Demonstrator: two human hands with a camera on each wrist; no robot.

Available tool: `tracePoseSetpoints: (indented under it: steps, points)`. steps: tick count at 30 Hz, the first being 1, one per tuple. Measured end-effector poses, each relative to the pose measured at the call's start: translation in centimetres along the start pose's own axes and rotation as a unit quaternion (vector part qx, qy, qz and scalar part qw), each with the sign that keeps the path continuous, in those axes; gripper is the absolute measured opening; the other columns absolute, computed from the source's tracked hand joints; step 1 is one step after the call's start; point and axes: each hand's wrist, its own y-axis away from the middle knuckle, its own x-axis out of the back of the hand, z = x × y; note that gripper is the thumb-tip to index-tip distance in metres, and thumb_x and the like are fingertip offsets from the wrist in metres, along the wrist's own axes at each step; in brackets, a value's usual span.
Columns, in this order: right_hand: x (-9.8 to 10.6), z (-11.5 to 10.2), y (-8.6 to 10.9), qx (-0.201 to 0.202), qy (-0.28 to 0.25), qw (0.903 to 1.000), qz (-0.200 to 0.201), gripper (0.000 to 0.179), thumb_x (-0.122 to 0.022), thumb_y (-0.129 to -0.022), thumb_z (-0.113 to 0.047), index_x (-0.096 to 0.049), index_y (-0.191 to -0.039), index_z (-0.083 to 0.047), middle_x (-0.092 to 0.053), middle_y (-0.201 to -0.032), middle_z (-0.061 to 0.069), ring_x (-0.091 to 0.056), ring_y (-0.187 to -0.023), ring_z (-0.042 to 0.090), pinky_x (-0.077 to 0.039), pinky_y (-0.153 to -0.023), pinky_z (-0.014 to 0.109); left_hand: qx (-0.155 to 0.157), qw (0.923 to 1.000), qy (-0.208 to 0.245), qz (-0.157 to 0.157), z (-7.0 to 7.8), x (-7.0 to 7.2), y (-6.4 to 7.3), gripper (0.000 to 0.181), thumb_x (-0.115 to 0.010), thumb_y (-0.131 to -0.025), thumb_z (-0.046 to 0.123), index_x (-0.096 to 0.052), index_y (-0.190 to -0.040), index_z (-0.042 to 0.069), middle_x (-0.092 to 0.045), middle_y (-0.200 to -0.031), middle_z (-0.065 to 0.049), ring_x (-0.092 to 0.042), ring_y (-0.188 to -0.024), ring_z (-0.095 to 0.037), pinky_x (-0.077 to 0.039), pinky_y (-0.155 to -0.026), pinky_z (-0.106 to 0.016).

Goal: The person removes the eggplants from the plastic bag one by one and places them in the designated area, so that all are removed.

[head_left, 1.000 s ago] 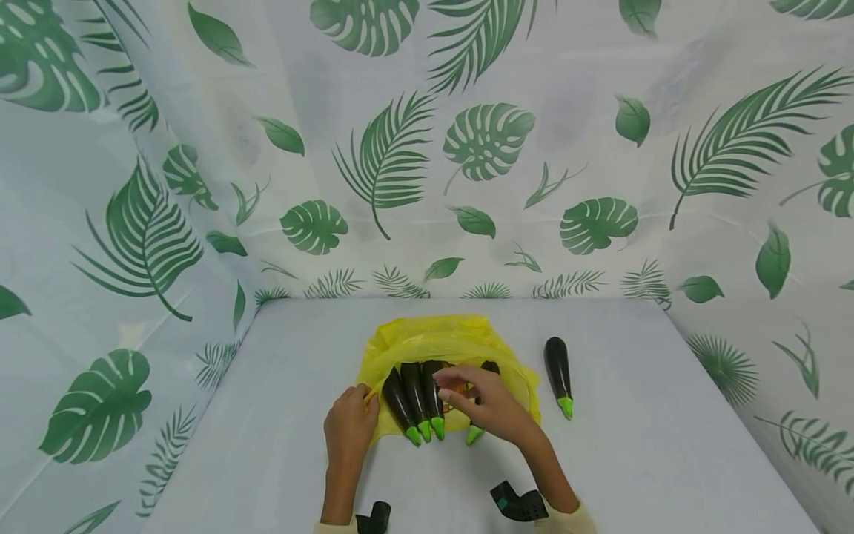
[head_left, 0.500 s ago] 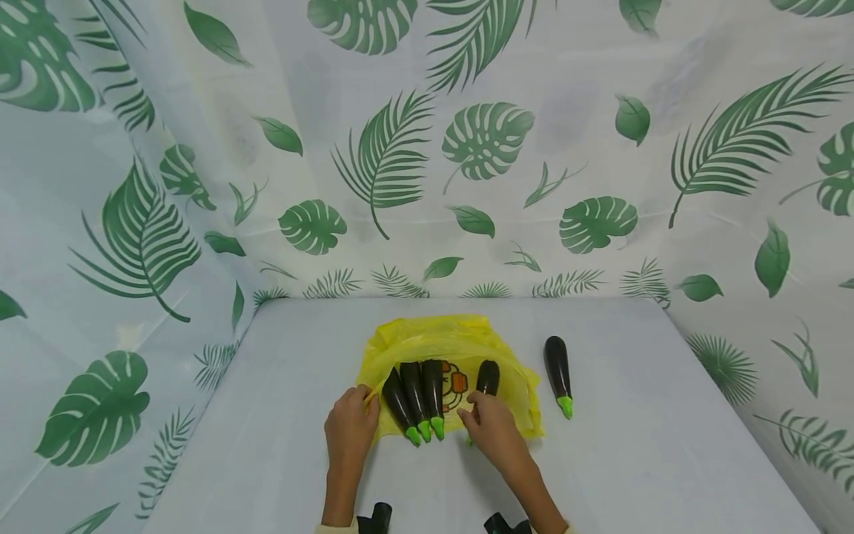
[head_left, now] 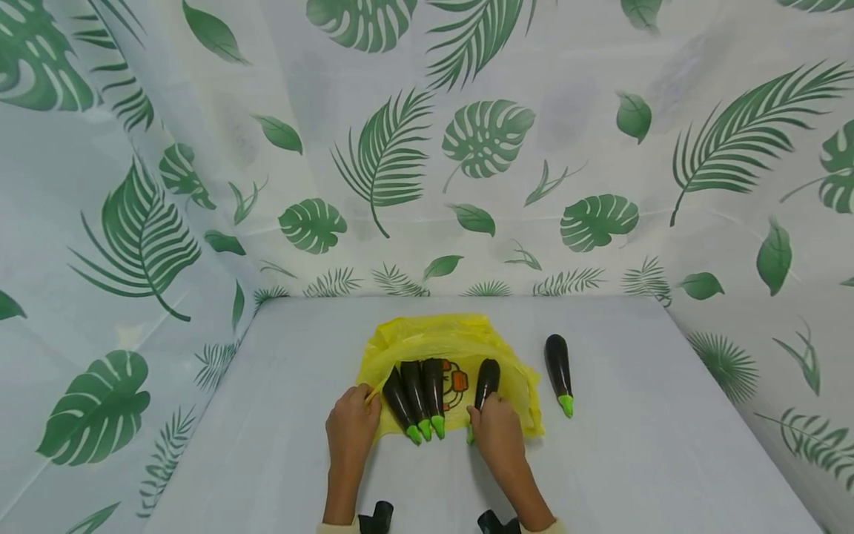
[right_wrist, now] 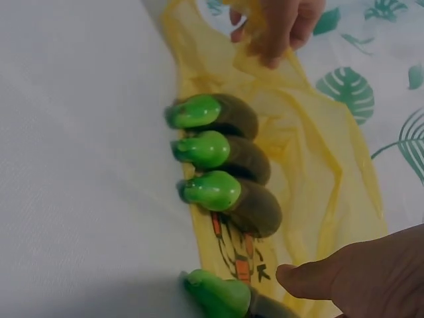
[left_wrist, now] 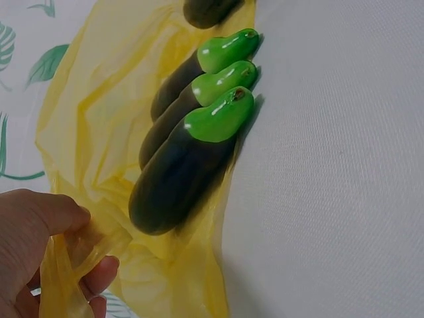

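My left hand (head_left: 352,421) pinches the left edge of a yellow plastic bag (head_left: 427,326), which lies with its mouth facing me. In the left wrist view the film (left_wrist: 99,245) bunches between thumb and fingers. Three dark eggplants (head_left: 415,393) with bright green stem ends lie side by side on the bag's lower layer, near its left. Further right, my right hand (head_left: 497,430) grips another eggplant (head_left: 488,374), covering its middle. The right wrist view shows my thumb (right_wrist: 308,278) alongside that eggplant's green end (right_wrist: 215,291); the other fingers are mostly hidden.
One more eggplant (head_left: 559,374) lies on the white table (head_left: 620,445), right of the bag. An orange-and-black print (head_left: 456,382) shows on the bag between the eggplants. A leaf-patterned curtain (head_left: 427,163) stands behind the table and along its sides.
My right hand has come down and back from above the bag's middle onto the right-hand eggplant in the bag, uncovering the print. The left hand keeps its pinch on the bag edge.
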Motion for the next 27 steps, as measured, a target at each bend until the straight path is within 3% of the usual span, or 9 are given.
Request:
tracePoseSetpoints:
  steps: [9, 20, 27]
  points:
    - [-0.6, 0.7, -0.9, -0.024, -0.013, 0.9995, 0.012, 0.035, -0.073, -0.087, -0.022, -0.057, -0.083, 0.009, -0.056, -0.072, 0.017, -0.058, -0.062, 0.026, -0.045, -0.052, 0.036, 0.003, 1.0000, 0.000, -0.003, 0.1, 0.0, 0.0, 0.009, -0.073, -0.085, 0.017, -0.069, -0.085, 0.008, -0.061, -0.071, -0.002, -0.052, -0.059, -0.014, -0.043, -0.055, -0.030]
    - [-1.7, 2.4, -1.8, -0.082, -0.073, 0.9933, -0.037, 0.043, -0.071, -0.088, -0.031, -0.054, -0.090, 0.008, -0.054, -0.086, 0.020, -0.050, -0.068, 0.024, -0.038, -0.054, 0.031, -0.001, 1.0000, -0.002, 0.002, -0.2, -0.3, 0.2, 0.008, -0.072, -0.084, 0.015, -0.069, -0.084, 0.008, -0.061, -0.070, -0.003, -0.054, -0.059, -0.017, -0.045, -0.054, -0.033]
    - [-1.9, 2.6, -2.4, -0.099, -0.114, 0.9875, -0.044, 0.048, -0.073, -0.086, -0.031, -0.053, -0.099, 0.012, -0.054, -0.097, 0.025, -0.049, -0.078, 0.028, -0.040, -0.063, 0.037, 0.005, 1.0000, -0.005, -0.005, -0.2, -0.3, -0.1, 0.008, -0.071, -0.085, 0.015, -0.069, -0.084, 0.008, -0.060, -0.069, -0.003, -0.052, -0.058, -0.016, -0.044, -0.055, -0.031]
